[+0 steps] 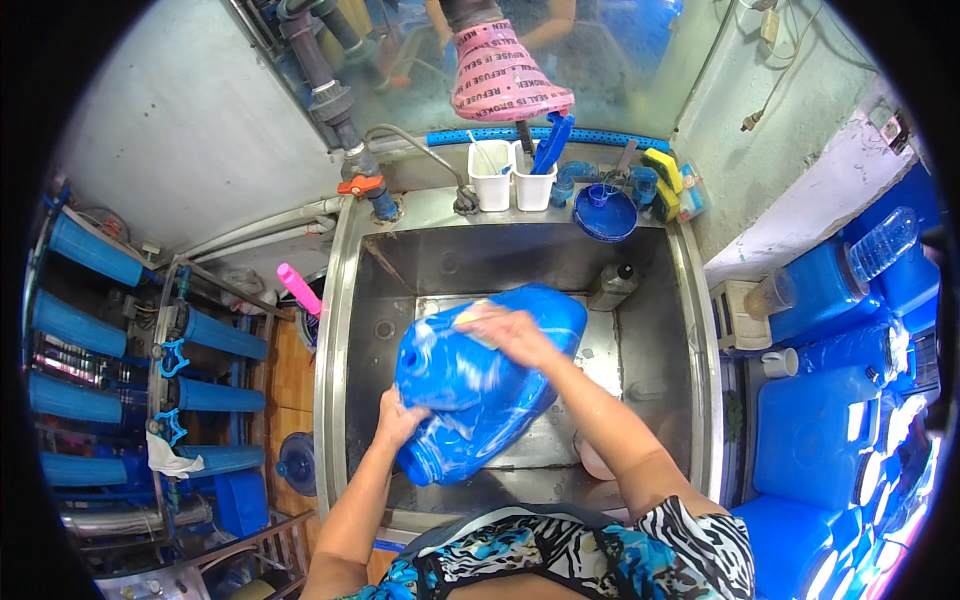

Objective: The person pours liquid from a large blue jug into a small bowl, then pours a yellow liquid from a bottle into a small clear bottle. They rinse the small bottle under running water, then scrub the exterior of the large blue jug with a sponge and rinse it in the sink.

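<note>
A large blue plastic water container (517,375), streaked with white suds, lies tilted inside a stainless steel sink (331,375). My left hand (401,418) grips it near its end, between the round neck at the bottom and a smaller opening above. On the upper face rests my right hand (510,334), blurred by motion, with a pale yellow sponge (474,313) under its fingers. Behind the container, a bottle with a dark cap (615,285) stands in the sink's far right corner. A pinkish round object (595,456) is partly hidden by my right forearm.
Two white plastic cups (491,184) holding brushes, a blue lid (604,214) and yellow sponges (663,176) line the back ledge. Above hangs a pink-wrapped fixture (510,75). An orange-handled valve (360,185) is at back left. Blue containers (814,435) crowd the right; filter housings (221,397) stand left.
</note>
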A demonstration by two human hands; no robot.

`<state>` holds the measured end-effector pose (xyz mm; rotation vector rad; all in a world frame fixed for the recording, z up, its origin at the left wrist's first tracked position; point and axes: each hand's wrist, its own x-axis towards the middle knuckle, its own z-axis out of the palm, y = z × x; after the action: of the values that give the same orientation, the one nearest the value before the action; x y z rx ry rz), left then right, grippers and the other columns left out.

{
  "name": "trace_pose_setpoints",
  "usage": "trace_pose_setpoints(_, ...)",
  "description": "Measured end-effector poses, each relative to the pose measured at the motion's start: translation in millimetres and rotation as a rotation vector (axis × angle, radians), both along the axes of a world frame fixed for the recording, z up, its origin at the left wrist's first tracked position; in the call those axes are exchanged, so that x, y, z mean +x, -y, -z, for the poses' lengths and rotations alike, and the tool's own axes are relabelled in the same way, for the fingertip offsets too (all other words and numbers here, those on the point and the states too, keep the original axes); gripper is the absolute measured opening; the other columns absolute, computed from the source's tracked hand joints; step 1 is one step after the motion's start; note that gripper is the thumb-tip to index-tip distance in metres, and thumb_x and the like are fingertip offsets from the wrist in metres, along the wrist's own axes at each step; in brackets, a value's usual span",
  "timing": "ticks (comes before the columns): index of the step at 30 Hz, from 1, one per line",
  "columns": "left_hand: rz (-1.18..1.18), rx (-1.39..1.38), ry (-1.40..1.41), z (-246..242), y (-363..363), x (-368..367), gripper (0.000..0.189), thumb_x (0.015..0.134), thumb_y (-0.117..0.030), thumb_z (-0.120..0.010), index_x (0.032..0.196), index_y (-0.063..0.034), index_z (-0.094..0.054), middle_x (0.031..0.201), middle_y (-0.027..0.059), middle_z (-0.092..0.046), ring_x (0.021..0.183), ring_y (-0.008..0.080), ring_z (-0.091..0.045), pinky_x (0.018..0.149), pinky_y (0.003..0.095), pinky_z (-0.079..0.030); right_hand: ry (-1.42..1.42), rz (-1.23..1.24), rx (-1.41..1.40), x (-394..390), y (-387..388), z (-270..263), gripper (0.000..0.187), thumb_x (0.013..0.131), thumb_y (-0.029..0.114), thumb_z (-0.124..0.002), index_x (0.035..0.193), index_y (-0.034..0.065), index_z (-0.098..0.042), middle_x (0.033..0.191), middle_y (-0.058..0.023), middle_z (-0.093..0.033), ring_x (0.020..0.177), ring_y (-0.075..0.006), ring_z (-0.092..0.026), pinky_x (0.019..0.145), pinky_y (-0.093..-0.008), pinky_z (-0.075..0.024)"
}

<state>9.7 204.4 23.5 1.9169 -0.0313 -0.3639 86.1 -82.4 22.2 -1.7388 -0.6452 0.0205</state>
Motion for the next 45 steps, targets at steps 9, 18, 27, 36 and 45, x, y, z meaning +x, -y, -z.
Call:
trace_pose_setpoints(9,0.139,-0.007,0.01,19.4,-18.3,-10.7,0.045,0.07,-0.009,-0.077,0.111,-0.0008,-0.062,0.104,0.0112,-0.07,0.094,0.0174,-0.065,0.086,0.0328,-0.051,0.323,0.012,-0.3,-25.7,-39.2,-26.6,0.038,0.098,0.03,-0.043,0.127,0.0111,-0.059,0.128,-0.0183,-0.057,0.123,-0.0354,-0.049,0.107,-0.0414,-0.0359)
trace_pose_setpoints(18,0.105,-0.013,0.047,15.4,-24.3,-31.2,0.037,0.07,-0.009,-0.076,0.105,-0.0001,-0.064,0.098,0.0114,-0.071,0.09,0.0167,-0.065,0.082,0.033,-0.052,-0.383,0.571,-0.505,47.3,115.3,102.5,0.038,0.096,0.03,-0.047,0.119,0.0055,-0.064,0.127,-0.0167,-0.06,0.117,-0.0302,-0.057,0.099,-0.0393,-0.0446)
trace_pose_setpoints(27,0.072,-0.004,0.165,4.7,-14.2,3.8,0.033,0.071,-0.015,-0.075,0.1,-0.0016,-0.067,0.096,0.0113,-0.072,0.086,0.0183,-0.067,0.082,0.0337,-0.052,0.314,-0.294,-0.195,18.0,-97.8,-54.3,0.047,0.098,0.024,-0.043,0.144,0.0159,-0.042,0.12,-0.0174,-0.06,0.109,-0.0354,-0.053,0.098,-0.0462,-0.0378)
trace_pose_setpoints(36,-0.079,0.059,0.085,-4.3,20.6,7.6,0.028,0.077,-0.017,-0.068,0.1,-0.0015,-0.066,0.094,0.0139,-0.07,0.088,0.0206,-0.067,0.076,0.0359,-0.052,0.71,0.414,-0.402,-77.1,-82.4,-70.1,0.034,0.073,0.022,-0.067,0.105,0.0118,-0.065,0.116,-0.0099,-0.061,0.116,-0.0328,-0.052,0.086,-0.0514,-0.0397)
trace_pose_setpoints(45,-0.031,-0.088,0.25,-5.2,59.8,-0.3,0.037,0.078,-0.016,-0.067,0.111,-0.002,-0.06,0.101,0.0129,-0.068,0.096,0.0231,-0.065,0.081,0.0361,-0.051,0.911,0.133,-0.393,-58.9,-53.8,-53.1,0.033,0.071,0.025,-0.067,0.101,0.0114,-0.069,0.116,-0.0042,-0.062,0.121,-0.0281,-0.052,0.096,-0.0546,-0.0372)
